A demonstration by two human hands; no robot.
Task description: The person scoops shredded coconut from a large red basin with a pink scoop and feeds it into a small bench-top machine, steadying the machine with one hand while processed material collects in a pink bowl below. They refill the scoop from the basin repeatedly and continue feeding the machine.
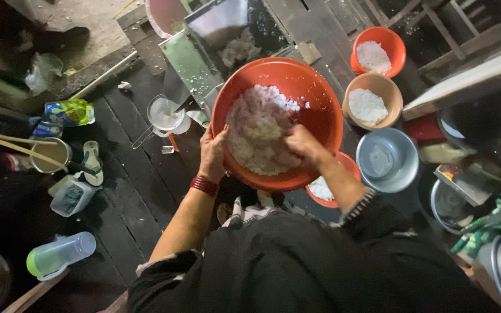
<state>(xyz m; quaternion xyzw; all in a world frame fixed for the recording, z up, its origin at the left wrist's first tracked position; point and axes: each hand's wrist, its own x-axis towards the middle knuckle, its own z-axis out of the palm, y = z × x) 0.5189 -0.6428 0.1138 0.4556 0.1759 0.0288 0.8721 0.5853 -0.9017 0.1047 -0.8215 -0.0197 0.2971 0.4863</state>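
Rice-like white mash (257, 134) fills a big orange basin (320, 119), tilted toward a metal hopper (204, 55). Left hand (213, 152) grips the basin's near rim; right hand (300, 142) is buried in the mash, fingers curled closed around some. Risk: the one-handed hold could slip, spilling mash onto the dark plank floor (140, 185) among smaller bowls (372, 98).

Dim light is falling on a floor (140, 191) of dark wooden planks, where a sandal (93, 162), a pale jug (59, 254) and small bowls (378, 75) are lying scattered.
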